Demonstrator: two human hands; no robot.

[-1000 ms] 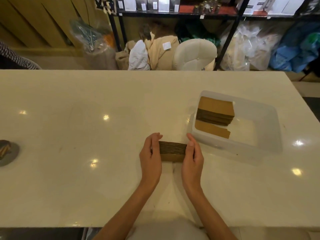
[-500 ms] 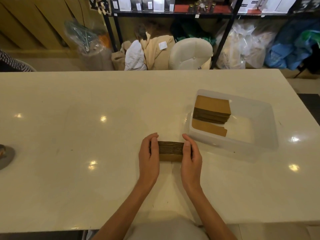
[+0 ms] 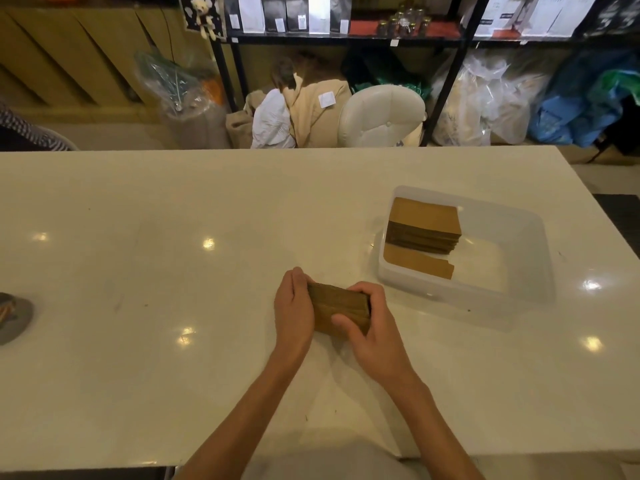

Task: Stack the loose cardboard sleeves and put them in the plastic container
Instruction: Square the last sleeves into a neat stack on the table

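Note:
A thick stack of brown cardboard sleeves (image 3: pixel 337 308) sits near the middle of the white table (image 3: pixel 173 271), tilted toward me. My left hand (image 3: pixel 293 306) presses its left end. My right hand (image 3: pixel 372 327) wraps around its right end, fingers over the top and thumb across the near face. To the right stands the clear plastic container (image 3: pixel 519 271). Inside it, at the left, lies another stack of sleeves (image 3: pixel 424 225) on top of a single flat sleeve (image 3: pixel 415 263); its right half is bare.
A grey round object (image 3: pixel 14 318) lies at the table's left edge. Behind the table stand a white chair (image 3: pixel 381 116), a black shelf rack (image 3: pixel 346 38) and several plastic bags (image 3: pixel 485 98). A person's striped sleeve (image 3: pixel 24 133) shows at far left.
My right hand has gone from pressing the stack's right end flat to wrapping around it. The stack has tipped from lying level to tilted up toward me.

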